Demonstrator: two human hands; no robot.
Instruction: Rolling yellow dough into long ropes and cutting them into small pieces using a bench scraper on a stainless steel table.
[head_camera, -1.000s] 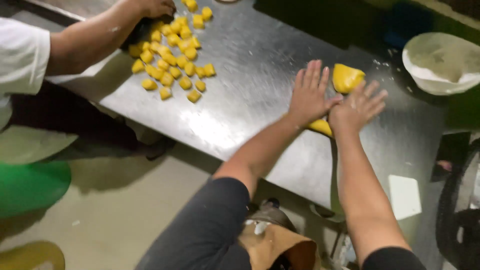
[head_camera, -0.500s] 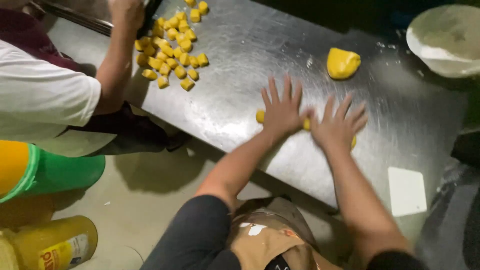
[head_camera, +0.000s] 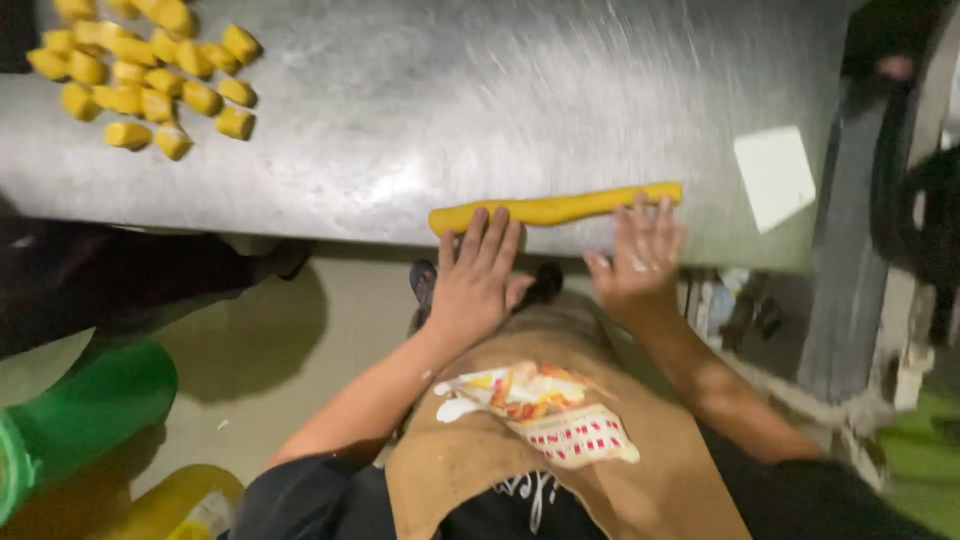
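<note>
Now both hands flat, fingers spread wide, left hand (head_camera: 478, 275) and right hand (head_camera: 640, 258) touching a long yellow dough roll (head_camera: 555, 208), steel table (head_camera: 450, 120) edge, cut dough pieces (head_camera: 150, 75) well apart.

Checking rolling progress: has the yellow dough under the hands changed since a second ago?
Yes. The dough is now a long rope near the table's front edge.

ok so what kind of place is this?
Likely a food-prep kitchen: a steel table, a yellow dough rope under both hands, and a pile of cut dough pieces.
</note>
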